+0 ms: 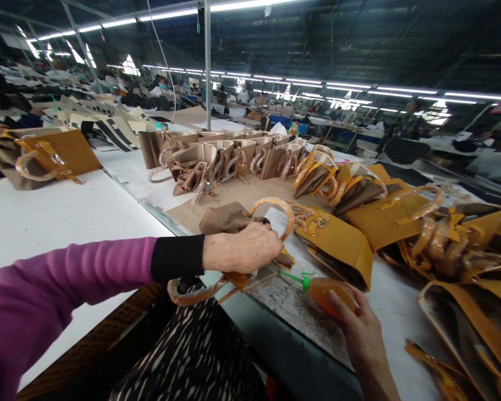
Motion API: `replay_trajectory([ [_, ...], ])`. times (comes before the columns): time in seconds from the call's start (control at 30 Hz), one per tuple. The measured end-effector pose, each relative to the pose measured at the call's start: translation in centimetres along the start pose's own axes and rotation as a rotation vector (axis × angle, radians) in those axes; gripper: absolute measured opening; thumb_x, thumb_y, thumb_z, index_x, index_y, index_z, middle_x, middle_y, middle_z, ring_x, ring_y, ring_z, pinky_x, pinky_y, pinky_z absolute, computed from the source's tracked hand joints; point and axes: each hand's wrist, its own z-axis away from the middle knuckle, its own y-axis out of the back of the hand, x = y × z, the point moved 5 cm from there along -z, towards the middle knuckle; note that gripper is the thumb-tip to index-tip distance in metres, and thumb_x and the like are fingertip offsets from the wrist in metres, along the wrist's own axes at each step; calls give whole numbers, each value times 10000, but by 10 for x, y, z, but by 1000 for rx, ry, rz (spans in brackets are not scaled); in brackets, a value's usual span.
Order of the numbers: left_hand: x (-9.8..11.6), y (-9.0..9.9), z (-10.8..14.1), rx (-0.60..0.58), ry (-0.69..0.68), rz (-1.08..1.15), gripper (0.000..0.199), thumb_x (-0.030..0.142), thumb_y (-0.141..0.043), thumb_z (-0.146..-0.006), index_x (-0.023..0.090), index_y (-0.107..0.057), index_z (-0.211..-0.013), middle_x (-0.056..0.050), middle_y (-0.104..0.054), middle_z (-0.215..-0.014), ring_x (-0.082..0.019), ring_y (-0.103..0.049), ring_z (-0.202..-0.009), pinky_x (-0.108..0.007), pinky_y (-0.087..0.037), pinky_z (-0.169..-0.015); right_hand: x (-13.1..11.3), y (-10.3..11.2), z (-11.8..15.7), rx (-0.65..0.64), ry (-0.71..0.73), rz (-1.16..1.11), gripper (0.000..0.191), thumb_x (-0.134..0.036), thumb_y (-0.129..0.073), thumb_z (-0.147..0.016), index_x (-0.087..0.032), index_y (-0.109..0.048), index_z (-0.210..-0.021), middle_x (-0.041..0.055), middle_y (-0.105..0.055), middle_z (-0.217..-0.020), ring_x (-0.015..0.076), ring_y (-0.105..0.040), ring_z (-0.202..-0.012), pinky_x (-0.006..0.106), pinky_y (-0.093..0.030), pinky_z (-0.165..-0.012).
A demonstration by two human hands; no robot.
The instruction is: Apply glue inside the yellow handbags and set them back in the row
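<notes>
My left hand (pixel 244 246) reaches across the table edge, its fingers closed on a handbag (pixel 227 217) with a brown cloth lining. The bag's plastic-wrapped handle (pixel 291 214) arches up beyond the hand, and another handle hangs below it over the edge. The part pinched is hidden under my fingers. In my right hand (pixel 361 317) is a squeeze bottle (pixel 329 292) of amber liquid, lying tilted. Its green nozzle points left at the bag, close to my left hand; whether the tip touches cannot be made out. Behind the bottle lies a mustard bag (pixel 338 239) with metal hardware.
Brown handbags (pixel 234 156) stand in rows at the back of the table. Mustard bags (pixel 401 214) crowd the right side, with a loose strap (pixel 438 367) at front right. Another mustard bag (pixel 62 156) stands on the left table (pixel 67 223). A metal pole (pixel 207 67) rises behind.
</notes>
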Motion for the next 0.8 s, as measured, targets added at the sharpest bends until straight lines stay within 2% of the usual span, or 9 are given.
replay_trajectory([
  [0.17,0,-7,0,-52,-26,-29,102,148,-508,-937,119,-602,-962,-106,-662,-993,-217,-521,-845,-348,-382,-740,-6,-4,8,-6,-10,-9,693,-567,-869,-549,-215,-645,-1102,34,-742,-903,289,-695,-871,376,-590,-755],
  [0.4,0,-7,-1,-81,-15,-25,96,137,-546,-918,105,-614,-977,-111,-663,-1023,-229,-537,-865,-362,-404,-743,3,-4,7,-15,-89,-118,686,-580,-860,-538,-203,-641,-1068,47,-735,-896,294,-697,-743,379,-592,-580],
  [0.53,0,-6,-1,-88,-16,-19,93,139,-548,-924,103,-610,-981,-116,-663,-1024,-230,-540,-877,-358,-405,-759,2,-8,11,-23,-82,-147,641,-559,-862,-571,-213,-645,-1065,37,-734,-920,271,-695,-766,355,-595,-599],
  [0.67,-2,-9,-1,-84,-18,-12,89,149,-549,-927,109,-609,-979,-104,-666,-1023,-226,-543,-882,-359,-407,-792,1,-10,14,-22,-87,-135,657,-537,-873,-579,-213,-640,-1102,38,-739,-902,262,-692,-700,344,-583,-550],
  [0.8,-1,-9,-1,-80,-32,-9,94,131,-537,-922,111,-607,-982,-97,-664,-1007,-219,-537,-860,-363,-407,-788,4,-9,16,-25,-73,-132,611,-534,-857,-619,-217,-649,-1098,30,-742,-923,248,-693,-732,327,-584,-597],
])
